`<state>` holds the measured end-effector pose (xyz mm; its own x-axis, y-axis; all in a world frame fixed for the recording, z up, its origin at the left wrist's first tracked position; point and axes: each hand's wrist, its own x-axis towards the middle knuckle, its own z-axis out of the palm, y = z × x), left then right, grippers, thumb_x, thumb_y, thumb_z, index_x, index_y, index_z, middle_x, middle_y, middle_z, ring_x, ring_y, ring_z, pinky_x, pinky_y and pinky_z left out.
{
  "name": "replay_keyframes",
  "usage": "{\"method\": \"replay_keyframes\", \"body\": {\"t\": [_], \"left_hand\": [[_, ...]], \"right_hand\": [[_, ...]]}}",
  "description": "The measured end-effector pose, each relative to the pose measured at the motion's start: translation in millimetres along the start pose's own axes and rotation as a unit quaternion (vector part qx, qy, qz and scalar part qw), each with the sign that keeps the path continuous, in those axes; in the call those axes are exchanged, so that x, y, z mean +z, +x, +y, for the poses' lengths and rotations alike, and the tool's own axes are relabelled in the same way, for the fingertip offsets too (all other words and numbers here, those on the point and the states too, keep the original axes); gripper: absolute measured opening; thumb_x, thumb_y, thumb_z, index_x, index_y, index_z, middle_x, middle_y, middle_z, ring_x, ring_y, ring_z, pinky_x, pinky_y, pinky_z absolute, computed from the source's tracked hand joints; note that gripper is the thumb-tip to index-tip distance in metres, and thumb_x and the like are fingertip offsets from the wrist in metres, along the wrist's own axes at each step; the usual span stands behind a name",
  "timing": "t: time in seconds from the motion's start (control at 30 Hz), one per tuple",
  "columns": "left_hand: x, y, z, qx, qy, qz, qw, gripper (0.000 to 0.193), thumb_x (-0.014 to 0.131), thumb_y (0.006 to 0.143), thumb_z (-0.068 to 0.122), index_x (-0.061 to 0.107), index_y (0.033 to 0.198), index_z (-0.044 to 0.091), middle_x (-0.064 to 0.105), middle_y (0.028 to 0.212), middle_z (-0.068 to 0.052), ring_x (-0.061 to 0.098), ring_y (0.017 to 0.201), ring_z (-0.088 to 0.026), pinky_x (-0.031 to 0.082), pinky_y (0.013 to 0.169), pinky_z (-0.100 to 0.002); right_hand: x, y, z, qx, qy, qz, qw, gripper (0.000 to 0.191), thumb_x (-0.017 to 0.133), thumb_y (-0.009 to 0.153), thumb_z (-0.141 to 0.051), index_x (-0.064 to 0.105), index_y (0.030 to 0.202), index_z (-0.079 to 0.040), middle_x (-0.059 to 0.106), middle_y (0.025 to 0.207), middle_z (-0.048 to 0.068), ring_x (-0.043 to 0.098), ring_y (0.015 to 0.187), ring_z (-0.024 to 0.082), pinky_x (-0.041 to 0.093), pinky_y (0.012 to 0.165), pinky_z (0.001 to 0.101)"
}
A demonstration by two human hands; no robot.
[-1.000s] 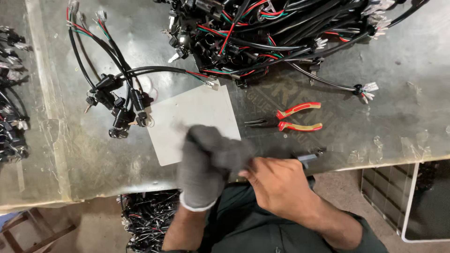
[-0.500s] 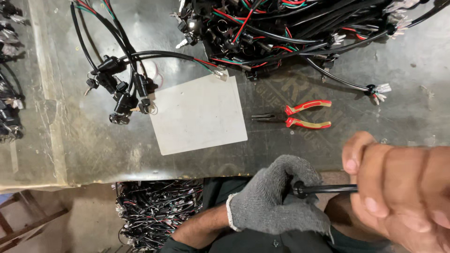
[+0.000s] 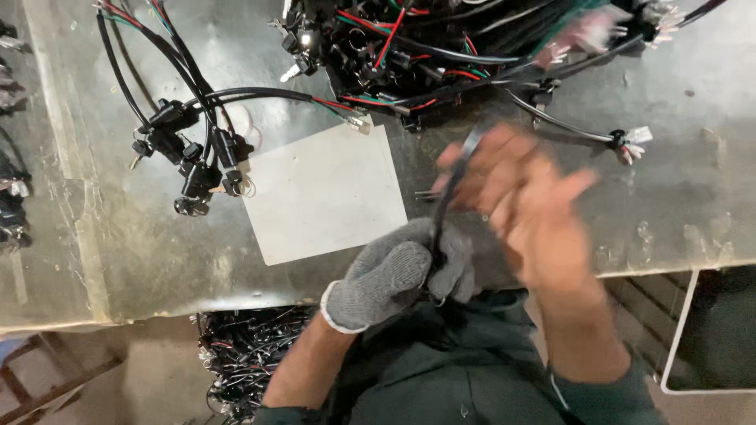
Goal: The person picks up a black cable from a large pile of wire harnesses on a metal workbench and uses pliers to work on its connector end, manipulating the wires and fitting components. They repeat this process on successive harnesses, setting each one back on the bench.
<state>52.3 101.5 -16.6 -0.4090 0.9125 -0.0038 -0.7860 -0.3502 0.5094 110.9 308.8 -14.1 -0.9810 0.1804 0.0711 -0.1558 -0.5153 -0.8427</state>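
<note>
Black cable: thin, dark, running up from the gloved left hand toward the bare right hand, held over the near edge of the surface. The lower end sits inside the left fist, glove fingers curled tight around it. This looks like an anchoring grip, keeping the cable taut and steady so the other hand can work along it.

Right hand: heavily blurred, fingers spread around the cable's upper stretch. Cannot tell whether it grips the cable or only brushes it. Being bare probably serves finer feel, while the knit glove gives the holding hand friction.

White sheet: lies flat on the surface just left of the hands, nothing on it. Likely kept as a clean, bright patch against the dull metal.

Cable bundle with black connectors: lies left of the sheet, its red-and-green lead ending in a small white plug at the sheet's top corner. It is set apart from the main stock, perhaps sorted out.

Tangled harness pile: black, red and green wires heaped at the far edge, within arm's reach. One strand with a white plug trails to the right.

Below the surface edge: a heap of wires near the person's lap.
</note>
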Motion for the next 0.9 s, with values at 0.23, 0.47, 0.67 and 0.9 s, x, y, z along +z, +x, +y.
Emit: {"method": "replay_keyframes", "body": {"t": [0.23,0.47,0.67,0.9], "left_hand": [[-8,10,-1,0.145,0.506,0.213,0.823,0.027,0.077,0.092,0.012,0.07,0.117,0.005,0.073,0.116,-0.007,0.066,0.111,-0.025,0.053,0.101,-0.039],[-15,-2,-34,0.211,0.518,0.206,0.803,0.038,0.082,0.087,0.011,0.067,0.121,0.005,0.063,0.132,-0.015,0.062,0.129,-0.029,0.052,0.111,-0.04],[-2,2,-23,0.098,0.367,0.301,0.875,0.071,0.092,0.077,0.014,0.057,0.137,0.003,0.073,0.109,-0.01,0.072,0.101,-0.018,0.062,0.088,-0.033],[2,4,5,0.022,0.593,0.205,0.779,0.071,0.092,0.083,0.024,0.06,0.143,0.002,0.082,0.107,-0.007,0.077,0.098,-0.013,0.06,0.089,-0.029]], "right_hand": [[-26,-61,56,0.036,-0.545,0.007,0.838,0.037,0.076,0.091,-0.017,0.062,0.122,-0.005,0.075,0.103,0.014,0.075,0.091,0.02,0.058,0.079,0.0333],[-20,-40,39,-0.038,-0.415,-0.02,0.909,0.047,0.069,0.087,-0.008,0.054,0.131,-0.001,0.065,0.113,0.013,0.066,0.098,0.029,0.051,0.089,0.0347],[-30,-48,42,-0.093,-0.462,-0.074,0.879,0.051,0.058,0.08,0.01,0.056,0.13,-0.003,0.062,0.113,0.014,0.059,0.098,0.03,0.05,0.091,0.0376],[-16,-58,48,-0.127,-0.498,-0.025,0.857,0.058,0.058,0.073,0.015,0.053,0.129,0.004,0.057,0.095,0.016,0.055,0.079,0.03,0.049,0.074,0.0354]]}}
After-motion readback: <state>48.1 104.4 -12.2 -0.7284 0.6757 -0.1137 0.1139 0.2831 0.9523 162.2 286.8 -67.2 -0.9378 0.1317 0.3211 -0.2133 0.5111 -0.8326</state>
